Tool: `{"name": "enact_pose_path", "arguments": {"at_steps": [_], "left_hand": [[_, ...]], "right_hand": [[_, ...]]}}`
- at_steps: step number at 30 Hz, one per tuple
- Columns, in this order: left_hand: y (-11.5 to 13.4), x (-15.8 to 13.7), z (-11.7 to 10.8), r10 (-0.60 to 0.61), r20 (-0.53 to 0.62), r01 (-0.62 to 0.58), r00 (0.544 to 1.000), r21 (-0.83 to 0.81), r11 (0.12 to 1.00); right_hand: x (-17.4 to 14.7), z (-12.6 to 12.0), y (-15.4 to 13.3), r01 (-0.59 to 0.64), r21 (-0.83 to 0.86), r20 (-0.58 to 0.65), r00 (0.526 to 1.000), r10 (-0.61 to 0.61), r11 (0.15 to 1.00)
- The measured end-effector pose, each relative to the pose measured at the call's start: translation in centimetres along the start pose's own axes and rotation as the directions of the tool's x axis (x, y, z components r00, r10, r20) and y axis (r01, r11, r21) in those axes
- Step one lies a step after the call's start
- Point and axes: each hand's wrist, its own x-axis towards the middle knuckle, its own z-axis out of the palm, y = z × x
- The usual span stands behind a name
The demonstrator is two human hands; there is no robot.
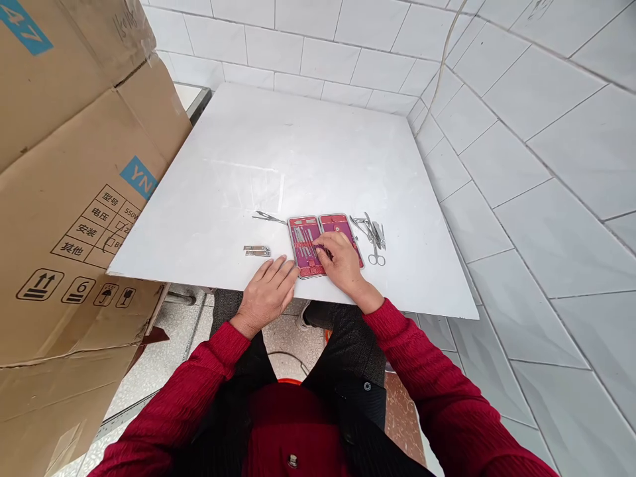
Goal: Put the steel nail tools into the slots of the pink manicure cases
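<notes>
Near the front edge of the white table [348,152], a little right of that edge's middle: a manicure case [311,271], spread flat, with purple lining, red trim and a row of slim metal tools [303,238] in its left half. Over the case's middle, the right hand [342,262], thumb and fingers drawn narrowly together near those tools; impossible to tell, behind the fingers, whether holding one or merely touching. At the case's near left corner, contact uncertain, the left hand [265,291], palm down, fingers stretched out, wrist beyond the table's front edge, nothing visibly held. Toward the table's left edge, a nail clipper [257,251] and, farther from the front edge, a tweezer-like tool [269,217] close to the case. On the side toward the table's right edge, nippers [361,221] and small scissors [376,250], loosely bunched with other slim metal pieces [382,235]. Chief risk, by judgement: a slim tool slipping from the fingers, its narrow, smooth shaft offering little to hold. Also possible: the case skidding under a tug at a snugly seated tool, for want of firm pinning; small pieces dropping to the floor [283,334] from so near the front edge; a fingertip pricked by points in the crowded bunch.
</notes>
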Motion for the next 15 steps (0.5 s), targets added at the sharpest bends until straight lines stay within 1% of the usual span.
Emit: {"name": "enact_pose_path", "arguments": {"at_steps": [15], "left_hand": [[0.0,-0.08,0.14,-0.01,-0.001,0.01,1.0,-0.013,1.0]], "right_hand": [[-0.04,0.09,0.07,0.025,0.009,-0.027,0.999,-0.024,1.0]]}}
